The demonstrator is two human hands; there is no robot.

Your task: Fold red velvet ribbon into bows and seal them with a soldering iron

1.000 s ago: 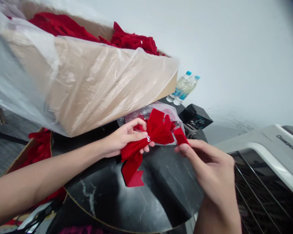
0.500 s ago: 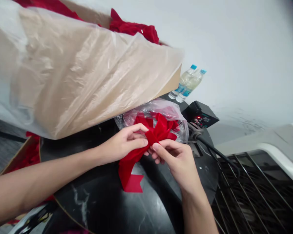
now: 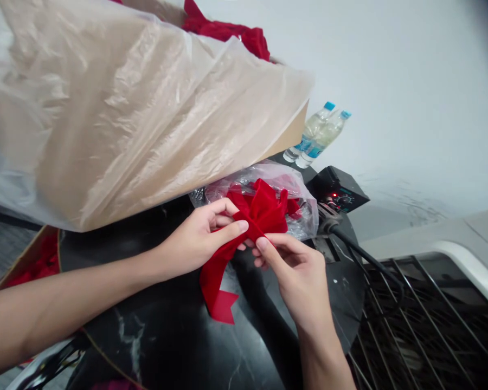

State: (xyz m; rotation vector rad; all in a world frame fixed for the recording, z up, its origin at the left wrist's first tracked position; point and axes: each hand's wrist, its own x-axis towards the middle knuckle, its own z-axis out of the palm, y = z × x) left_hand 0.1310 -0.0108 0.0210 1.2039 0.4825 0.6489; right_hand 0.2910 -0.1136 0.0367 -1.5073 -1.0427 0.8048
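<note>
A red velvet bow (image 3: 264,208) is held above the black marbled table (image 3: 166,319), its loops upward and a notched tail hanging toward the table. My left hand (image 3: 211,233) pinches the bow's middle from the left, thumb on top. From the right, my right hand (image 3: 295,265) grips the same centre band between thumb and fingers. The fingertips behind the bow are partly hidden. Just beyond it lies a clear plastic bag (image 3: 309,216) with red pieces in or behind it.
A large carton (image 3: 146,119) under plastic film, with red fabric on top, fills the upper left. Two bottles (image 3: 319,135), a black control box (image 3: 337,189) with a cable, and a white heater-like unit with a wire grille (image 3: 423,319) stand right. Red fabric (image 3: 40,260) lies lower left.
The view has shifted slightly. My left thumb has moved up onto the band, and the bow's loops have turned and spread a little. Both hands still hold it.
</note>
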